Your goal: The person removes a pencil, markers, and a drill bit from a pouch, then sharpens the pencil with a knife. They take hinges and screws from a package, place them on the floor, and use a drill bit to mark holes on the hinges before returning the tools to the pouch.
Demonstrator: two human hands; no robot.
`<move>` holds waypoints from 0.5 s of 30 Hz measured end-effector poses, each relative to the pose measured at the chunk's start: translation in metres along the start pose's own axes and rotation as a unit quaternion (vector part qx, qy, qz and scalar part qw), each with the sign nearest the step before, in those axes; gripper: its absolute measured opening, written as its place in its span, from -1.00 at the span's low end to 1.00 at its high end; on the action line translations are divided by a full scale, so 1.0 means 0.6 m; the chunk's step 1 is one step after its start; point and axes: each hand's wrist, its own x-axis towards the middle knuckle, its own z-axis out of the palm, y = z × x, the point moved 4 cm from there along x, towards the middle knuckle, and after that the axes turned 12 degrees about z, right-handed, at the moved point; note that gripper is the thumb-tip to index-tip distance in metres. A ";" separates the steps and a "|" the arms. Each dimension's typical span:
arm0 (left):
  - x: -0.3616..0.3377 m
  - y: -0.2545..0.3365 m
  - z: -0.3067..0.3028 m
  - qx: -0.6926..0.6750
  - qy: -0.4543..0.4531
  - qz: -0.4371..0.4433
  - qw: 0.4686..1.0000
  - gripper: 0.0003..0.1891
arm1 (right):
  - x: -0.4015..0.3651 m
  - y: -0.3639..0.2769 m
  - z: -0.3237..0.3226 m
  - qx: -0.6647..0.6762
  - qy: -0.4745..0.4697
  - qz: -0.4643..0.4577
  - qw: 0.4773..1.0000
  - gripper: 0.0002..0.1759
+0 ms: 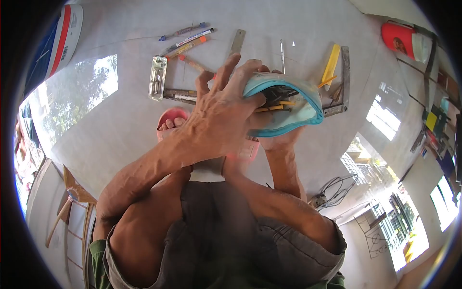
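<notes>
A clear pouch with a light blue zip edge [301, 126] is held up in front of me, its mouth gaping. Dark items and yellow pieces [284, 104] show inside it. My left hand [224, 108] lies over the pouch's left side, the thumb at its opening and the other fingers spread beyond its edge. From below, my right hand [281, 138] supports the pouch; its fingers are mostly hidden behind it. Beyond the hands, pens [187, 41], a small packaged item [157, 78], a metal strip [237, 42] and a yellow tool [330, 64] lie on the floor.
A metal square [344, 72] lies at the right of the tools. A striped bucket [62, 41] stands at far left and a red container [398, 41] at far right. A coiled cable [337, 190] is near my right knee. Pink slippers [174, 115] are on my feet.
</notes>
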 end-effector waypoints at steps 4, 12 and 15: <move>-0.009 0.003 -0.003 -0.007 0.014 0.025 1.000 -0.69 | -0.003 0.001 -0.016 -0.019 0.067 -0.021 0.997 -0.05; -0.029 0.005 -0.009 0.030 -0.031 0.035 0.998 -0.63 | -0.006 0.003 -0.003 -0.018 0.040 0.015 0.999 -0.06; -0.037 0.007 -0.014 0.044 -0.030 0.048 0.997 -0.63 | -0.005 0.002 -0.005 0.006 0.021 0.007 1.000 -0.03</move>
